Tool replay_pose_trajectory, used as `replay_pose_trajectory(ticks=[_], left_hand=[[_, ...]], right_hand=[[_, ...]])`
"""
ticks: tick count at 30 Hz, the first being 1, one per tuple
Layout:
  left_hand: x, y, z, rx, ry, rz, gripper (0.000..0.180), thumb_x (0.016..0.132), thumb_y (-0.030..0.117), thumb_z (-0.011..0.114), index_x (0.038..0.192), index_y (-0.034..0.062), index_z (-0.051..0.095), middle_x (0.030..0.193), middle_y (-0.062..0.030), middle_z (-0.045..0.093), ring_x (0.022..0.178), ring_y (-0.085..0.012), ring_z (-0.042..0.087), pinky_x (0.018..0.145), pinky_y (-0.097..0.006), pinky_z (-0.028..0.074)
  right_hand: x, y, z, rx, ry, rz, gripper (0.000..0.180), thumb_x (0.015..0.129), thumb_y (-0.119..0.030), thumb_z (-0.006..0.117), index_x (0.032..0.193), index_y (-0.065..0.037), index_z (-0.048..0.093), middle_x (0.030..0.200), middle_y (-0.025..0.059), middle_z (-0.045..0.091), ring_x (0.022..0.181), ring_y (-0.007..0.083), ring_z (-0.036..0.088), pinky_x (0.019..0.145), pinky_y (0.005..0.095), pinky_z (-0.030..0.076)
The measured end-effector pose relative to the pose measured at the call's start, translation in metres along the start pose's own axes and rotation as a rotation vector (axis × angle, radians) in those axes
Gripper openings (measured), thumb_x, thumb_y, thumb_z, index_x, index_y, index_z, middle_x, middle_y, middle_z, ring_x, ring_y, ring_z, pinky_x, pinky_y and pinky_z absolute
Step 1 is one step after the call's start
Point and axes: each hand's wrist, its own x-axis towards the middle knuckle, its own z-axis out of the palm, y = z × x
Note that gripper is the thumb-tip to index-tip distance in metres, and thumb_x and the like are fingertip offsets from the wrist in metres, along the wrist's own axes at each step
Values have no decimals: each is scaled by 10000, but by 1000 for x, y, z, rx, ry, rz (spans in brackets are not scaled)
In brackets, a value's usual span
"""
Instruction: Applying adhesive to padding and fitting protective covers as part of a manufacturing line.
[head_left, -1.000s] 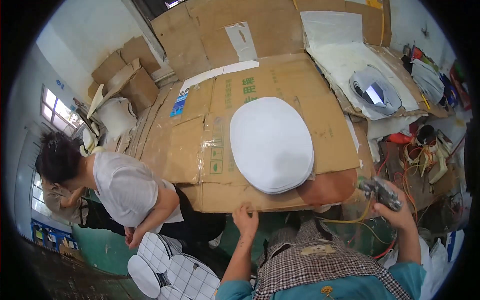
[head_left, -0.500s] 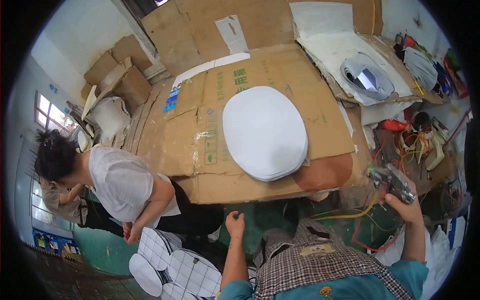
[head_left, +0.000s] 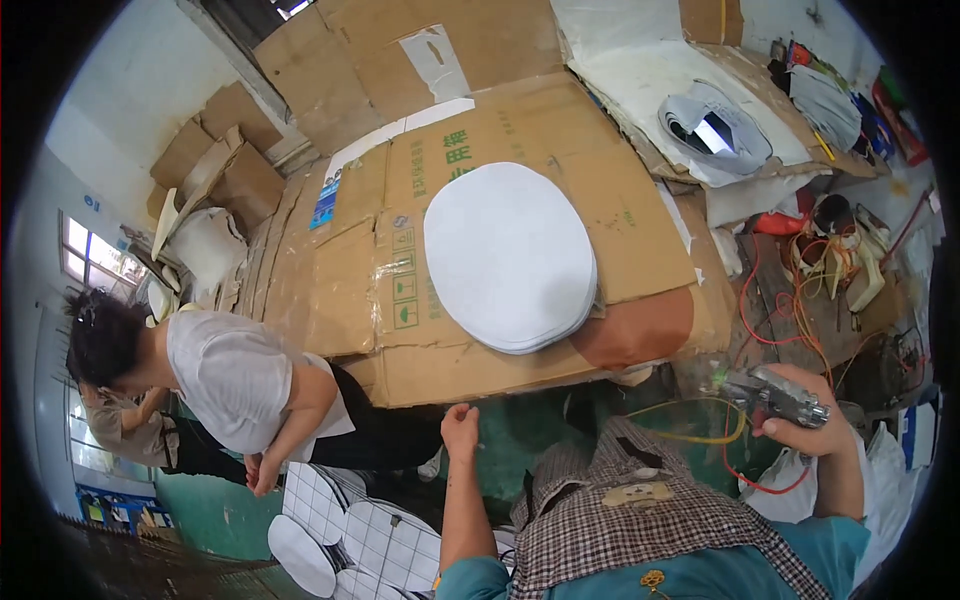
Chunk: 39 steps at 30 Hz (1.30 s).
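at the left side, a person in a pale shirt [head_left: 230, 375] leans forward with hands together, to the left of white oval panels with dark grid lines [head_left: 385, 545]. next comes the cardboard-covered tabletop [head_left: 340, 285]; just below its near edge hangs the left hand [head_left: 460, 432], its fingers curled inward; i cannot tell whether they are fully closed, and no held thing shows. farther right, a stack of white ovals [head_left: 510, 255] lies on the cardboard, beside a reddish-brown patch [head_left: 640, 330]. right of that edge, the metal spray gun [head_left: 782, 398] sits in the grasp of the right hand [head_left: 828, 430], fingers wrapped around it, nozzle pointing left, well apart from the left fingers. a yellow hose [head_left: 728, 440] loops below the nozzle.
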Motion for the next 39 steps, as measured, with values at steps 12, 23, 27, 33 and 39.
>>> replay_pose_trajectory(ticks=[12, 23, 27, 33, 39], left_hand=[[50, 99, 66, 127, 67, 137, 292, 730, 188, 623, 953, -1, 621, 716, -106, 609, 686, -219, 592, 672, -344, 472], [67, 146, 110, 553, 319, 9, 373, 713, 259, 660, 973, -5, 615, 953, -199, 617, 896, -339, 597, 764, -417, 467], [66, 155, 110, 581, 344, -30, 264, 715, 244, 643, 855, 21, 644, 871, -166, 641, 826, -325, 616, 722, -415, 478], [72, 161, 111, 629, 382, -48, 112, 720, 171, 591, 728, 78, 653, 733, -111, 651, 691, -303, 625, 649, -408, 487], [73, 160, 110, 544, 387, 131, 137, 712, 147, 581, 733, 20, 627, 736, -179, 624, 713, -346, 601, 660, -436, 475]], right_hand=[[25, 23, -61, -46, 83, 15, 551, 730, -128, 685, 1214, 33, 476, 903, 102, 599, 764, 139, 589, 679, 283, 495], [92, 47, -86, 315, 68, -20, 526, 724, -92, 675, 1196, 32, 481, 843, 76, 599, 702, 133, 592, 635, 276, 501], [98, 50, -109, 63, -105, -13, 531, 719, -105, 678, 1196, 23, 484, 870, 87, 605, 711, 140, 602, 636, 278, 495], [104, 57, -125, 231, 81, 92, 570, 706, -103, 706, 1207, 40, 476, 886, 91, 616, 753, 127, 605, 684, 265, 500], [106, 76, -119, 64, -11, -78, 552, 699, -92, 693, 1190, 46, 485, 892, 96, 613, 745, 134, 602, 664, 278, 507]])
